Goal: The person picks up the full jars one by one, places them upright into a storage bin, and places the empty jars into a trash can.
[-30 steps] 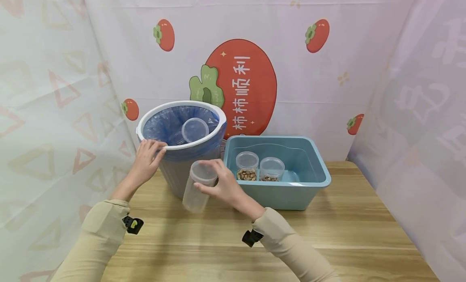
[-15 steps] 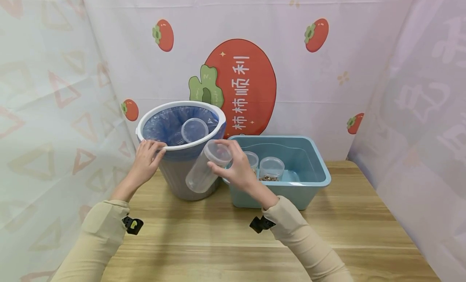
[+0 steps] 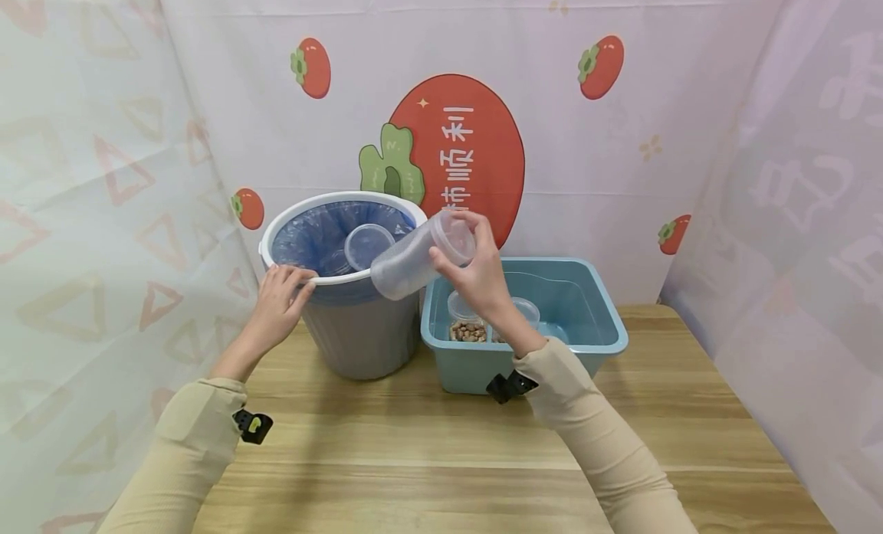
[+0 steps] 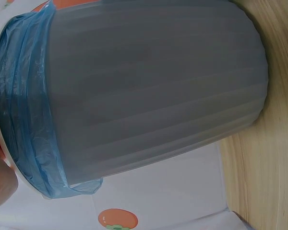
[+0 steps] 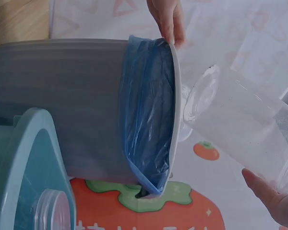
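Note:
My right hand grips a clear plastic jar near its lidded end. Nothing shows inside the jar, which tilts with its bottom end lower, beside the right part of the trash can's white rim. In the right wrist view, that same jar points its bottom end at the can's mouth. My left hand holds the near left rim of the grey trash can, fingers over the edge. A blue bag lines the can, and another clear jar sits inside it, partly hidden.
Right of the can stands a blue-green plastic tub. Inside are two clear lidded jars, one holding brown nut-like pieces; my right arm partly covers the other. Both containers stand on a wooden table. A printed cloth hangs behind.
My right hand has lifted the clear jar up and to the right from in front of the trash can, tipping it more toward horizontal. The left hand stays on the rim.

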A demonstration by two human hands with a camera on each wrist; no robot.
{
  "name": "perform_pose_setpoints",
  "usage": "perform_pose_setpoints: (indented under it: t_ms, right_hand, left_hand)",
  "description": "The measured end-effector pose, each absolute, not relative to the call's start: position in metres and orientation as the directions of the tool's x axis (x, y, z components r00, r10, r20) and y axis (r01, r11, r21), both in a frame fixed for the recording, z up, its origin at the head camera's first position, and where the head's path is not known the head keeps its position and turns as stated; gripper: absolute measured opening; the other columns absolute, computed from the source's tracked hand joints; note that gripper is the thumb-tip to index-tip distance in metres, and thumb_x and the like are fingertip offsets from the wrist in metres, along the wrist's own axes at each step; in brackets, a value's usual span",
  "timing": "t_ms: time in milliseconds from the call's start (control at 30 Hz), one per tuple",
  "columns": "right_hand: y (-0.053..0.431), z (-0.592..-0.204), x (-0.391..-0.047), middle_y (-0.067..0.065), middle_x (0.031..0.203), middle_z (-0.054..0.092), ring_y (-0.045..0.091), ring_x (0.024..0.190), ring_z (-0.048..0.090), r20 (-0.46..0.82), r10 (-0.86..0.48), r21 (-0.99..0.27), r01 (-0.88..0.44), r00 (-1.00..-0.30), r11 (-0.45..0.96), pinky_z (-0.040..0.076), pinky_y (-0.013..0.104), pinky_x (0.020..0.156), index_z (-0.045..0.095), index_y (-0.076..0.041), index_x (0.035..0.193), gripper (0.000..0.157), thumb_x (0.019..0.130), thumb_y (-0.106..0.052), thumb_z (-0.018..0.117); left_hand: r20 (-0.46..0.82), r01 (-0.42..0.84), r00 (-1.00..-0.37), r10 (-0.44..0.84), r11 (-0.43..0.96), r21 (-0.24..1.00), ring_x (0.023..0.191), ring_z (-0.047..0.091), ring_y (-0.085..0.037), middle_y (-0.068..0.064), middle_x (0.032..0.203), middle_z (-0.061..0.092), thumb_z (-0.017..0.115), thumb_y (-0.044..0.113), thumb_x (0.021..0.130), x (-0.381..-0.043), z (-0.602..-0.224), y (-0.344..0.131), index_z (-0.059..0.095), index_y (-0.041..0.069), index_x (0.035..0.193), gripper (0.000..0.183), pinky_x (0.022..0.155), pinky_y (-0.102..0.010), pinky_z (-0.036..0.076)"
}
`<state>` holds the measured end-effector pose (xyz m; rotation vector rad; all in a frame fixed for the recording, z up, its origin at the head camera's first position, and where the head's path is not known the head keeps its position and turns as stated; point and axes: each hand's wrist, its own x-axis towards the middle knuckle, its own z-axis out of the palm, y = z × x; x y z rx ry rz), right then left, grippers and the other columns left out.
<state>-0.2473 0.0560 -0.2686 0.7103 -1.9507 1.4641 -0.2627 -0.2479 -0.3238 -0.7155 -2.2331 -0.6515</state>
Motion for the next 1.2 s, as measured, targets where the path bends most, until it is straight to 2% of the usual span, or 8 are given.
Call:
perform_pose_setpoints:
  t_ms: [267, 500, 733, 967, 1200]
  right_hand:
    - [0.059, -0.258, -0.268, 0.012, 0.12, 0.039, 0.022, 0.103, 0.044, 0.717, 0.027, -0.683, -0.694, -0.697, 0.227, 0.048, 0.038, 0.077, 0.036, -0.005, 0.122, 0.054, 0.079, -0.022, 0.063]
    - [0.058, -0.255, -0.283, 0.007, 0.123, 0.036, 0.016, 0.108, 0.04, 0.701, 0.061, -0.698, -0.667, -0.71, 0.26, 0.048, 0.03, 0.079, 0.032, -0.009, 0.125, 0.058, 0.079, -0.026, 0.062]
    - [0.054, -0.249, -0.297, 0.008, 0.125, 0.034, 0.016, 0.111, 0.038, 0.686, 0.017, -0.7, -0.654, -0.727, 0.285, 0.043, 0.025, 0.086, 0.029, -0.006, 0.127, 0.06, 0.081, -0.026, 0.062]
    - [0.047, -0.244, -0.311, 0.012, 0.124, 0.035, 0.019, 0.112, 0.039, 0.684, -0.046, -0.685, -0.662, -0.728, 0.304, 0.038, 0.028, 0.091, 0.032, -0.004, 0.126, 0.059, 0.08, -0.022, 0.065]
    - [0.04, -0.245, -0.323, 0.011, 0.123, 0.039, 0.019, 0.111, 0.039, 0.676, -0.065, -0.67, -0.649, -0.734, 0.361, 0.039, 0.031, 0.091, 0.037, -0.004, 0.126, 0.058, 0.079, -0.022, 0.066]
  left_hand:
    - [0.731, 0.645, -0.614, 0.298, 0.724, 0.246, 0.087, 0.042, -0.035, -0.02, 0.086, 0.051, 0.052, 0.004, 0.085, -0.262, -0.323, -0.247, 0.057, -0.004, 0.092, 0.012, 0.085, -0.052, 0.023]
    - [0.735, 0.648, -0.609, 0.298, 0.722, 0.245, 0.086, 0.042, -0.035, -0.02, 0.086, 0.051, 0.051, 0.006, 0.086, -0.261, -0.323, -0.246, 0.056, -0.004, 0.092, 0.013, 0.083, -0.052, 0.024]
    - [0.738, 0.65, -0.605, 0.299, 0.721, 0.24, 0.087, 0.042, -0.036, -0.02, 0.087, 0.051, 0.052, 0.003, 0.085, -0.262, -0.323, -0.247, 0.057, -0.004, 0.091, 0.011, 0.083, -0.051, 0.024]
    - [0.735, 0.647, -0.61, 0.297, 0.722, 0.246, 0.087, 0.042, -0.035, -0.02, 0.086, 0.051, 0.052, 0.003, 0.084, -0.261, -0.323, -0.246, 0.056, -0.004, 0.092, 0.011, 0.083, -0.051, 0.024]
    - [0.734, 0.65, -0.609, 0.299, 0.719, 0.246, 0.087, 0.042, -0.035, -0.02, 0.087, 0.051, 0.052, 0.003, 0.084, -0.262, -0.323, -0.245, 0.056, -0.005, 0.092, 0.011, 0.084, -0.052, 0.024]
